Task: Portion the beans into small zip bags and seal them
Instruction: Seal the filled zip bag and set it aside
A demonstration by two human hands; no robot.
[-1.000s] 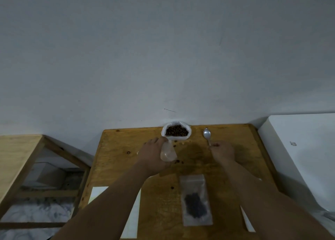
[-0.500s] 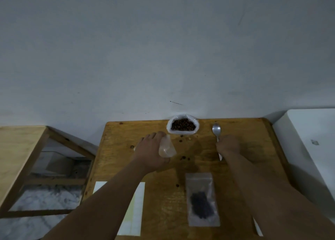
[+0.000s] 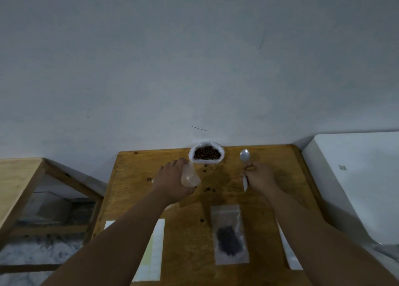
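Near the bean sack (image 3: 206,154), left hand (image 3: 172,182) grips zip bag (image 3: 190,176), right hand (image 3: 260,176) grips spoon (image 3: 245,156).

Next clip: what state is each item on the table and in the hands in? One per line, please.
bean sack: open at the top, beans inside.
small bag: empty, held by the left hand.
spoon: gripped by the right hand, bowl empty.
filled bag: lying flat, beans inside; seal unclear.
loose beans: scattered on the table.
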